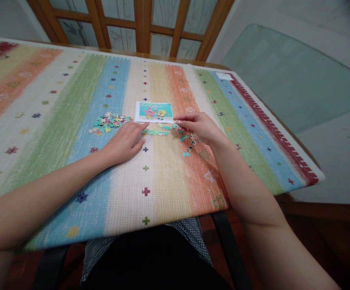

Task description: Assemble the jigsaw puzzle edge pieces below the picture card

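A small picture card (155, 105) with cartoon figures lies on the striped tablecloth. Just below it runs a short joined strip of jigsaw puzzle pieces (156, 132). My left hand (128, 141) rests low on the cloth, fingers stretched toward the strip's left end, holding nothing visible. Beside it, to the left, is a heap of loose puzzle pieces (108, 122). My right hand (199, 125) is at the card's lower right corner, thumb and forefinger pinched together; what is between them is too small to make out. Under and below that hand lie more loose pieces (188, 139).
The patterned tablecloth (126, 193) covers a long table. A small white paper (224, 76) lies near its far right corner. Behind stands a wood-framed glass door (138, 24); a pale green glass panel (296, 72) is at the right. The table's front edge meets my lap.
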### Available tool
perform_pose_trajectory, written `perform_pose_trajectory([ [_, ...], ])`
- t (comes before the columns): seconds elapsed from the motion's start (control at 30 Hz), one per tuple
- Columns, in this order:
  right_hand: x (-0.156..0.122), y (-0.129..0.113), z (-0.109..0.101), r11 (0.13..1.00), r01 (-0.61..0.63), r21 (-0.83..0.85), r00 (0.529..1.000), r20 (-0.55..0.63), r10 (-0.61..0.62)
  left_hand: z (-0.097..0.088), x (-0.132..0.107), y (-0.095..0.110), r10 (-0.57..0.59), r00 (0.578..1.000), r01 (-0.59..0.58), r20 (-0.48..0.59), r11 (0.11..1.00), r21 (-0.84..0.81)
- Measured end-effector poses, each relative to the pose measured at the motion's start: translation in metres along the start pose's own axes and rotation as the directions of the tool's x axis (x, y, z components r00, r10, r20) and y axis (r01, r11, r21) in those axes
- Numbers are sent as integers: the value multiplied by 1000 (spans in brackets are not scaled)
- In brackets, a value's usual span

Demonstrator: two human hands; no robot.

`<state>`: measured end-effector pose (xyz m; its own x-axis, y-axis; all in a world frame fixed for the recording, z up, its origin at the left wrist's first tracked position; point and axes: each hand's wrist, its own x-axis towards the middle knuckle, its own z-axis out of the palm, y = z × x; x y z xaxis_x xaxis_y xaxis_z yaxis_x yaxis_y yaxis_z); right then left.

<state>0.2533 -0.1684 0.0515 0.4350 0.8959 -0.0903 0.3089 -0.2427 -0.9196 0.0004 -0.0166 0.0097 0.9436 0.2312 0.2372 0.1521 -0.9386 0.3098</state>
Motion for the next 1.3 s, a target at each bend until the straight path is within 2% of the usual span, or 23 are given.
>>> perform_pose_trajectory([
  [0.2, -2, -1, 3, 997, -60, 56, 998, 20, 59, 0, 0, 0, 0, 1000, 0, -2, 1000, -1],
  [0.43, -4, -3, 7, 993, -113, 33, 993, 21, 112, 1, 0, -1, 2, 1000, -2, 1, 1000, 14],
  [0.7, -2, -2, 6, 995, -93, -23, 995, 24, 93, 1, 0, -1, 1, 1000, -1, 0, 1000, 4],
  [0.77, -1, -1, 2, 995, -68, -70, 998, -16, 67, 1, 0, -1, 0, 1000, 0, 4, 1000, 3],
  [0.87, 2, 5, -9, 991, -8, -133, 989, -144, -12, 1, 0, -1, -3, 1000, 3, 5, 1000, -1],
  [1.07, 16, 30, -35, 975, 31, -219, 916, -383, -116, 1, 0, -2, 11, 1000, -11, 1, 1000, 26],
  [1.2, 24, 46, -37, 950, 9, -312, 888, -435, -151, 2, -1, -3, 19, 1000, -19, -5, 999, 31],
  [1.3, 28, 50, -29, 942, 1, -335, 902, -408, -146, 3, -1, -4, 22, 1000, -22, -9, 999, 24],
])
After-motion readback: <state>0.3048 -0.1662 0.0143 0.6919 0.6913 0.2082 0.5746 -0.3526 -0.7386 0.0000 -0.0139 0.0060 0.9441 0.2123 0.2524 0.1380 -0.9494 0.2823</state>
